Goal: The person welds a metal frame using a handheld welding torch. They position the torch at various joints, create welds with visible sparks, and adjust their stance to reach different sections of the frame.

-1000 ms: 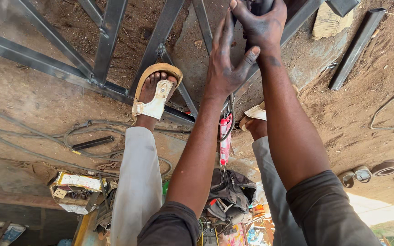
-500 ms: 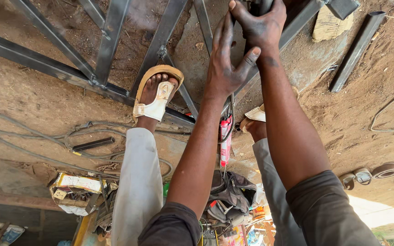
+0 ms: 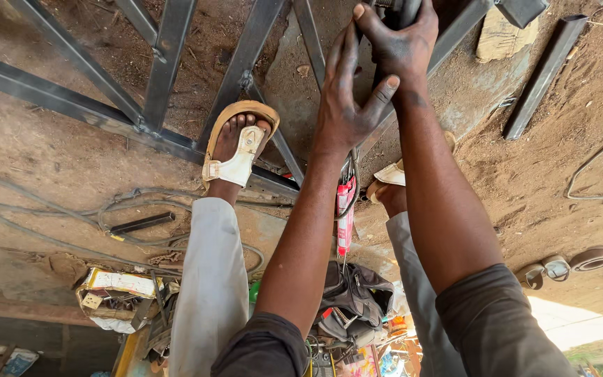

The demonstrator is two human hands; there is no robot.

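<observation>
While my sandal [image 3: 235, 150] rests on the steel frame [image 3: 71, 105], little has shifted over the last second: both arms sit where they did, so the work looks mid-step. Right of the sandal, my left hand [image 3: 343, 105] lies spread with open fingers against a frame bar. Further right, my right hand [image 3: 399, 42] is closed round a dark tool [image 3: 403, 8] above the frame.

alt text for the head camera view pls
Both hands reach down to a dark tool over a welded steel frame on dirt ground: the right hand grips it, the left hand rests open beside it. A sandalled foot stands on the frame.
</observation>
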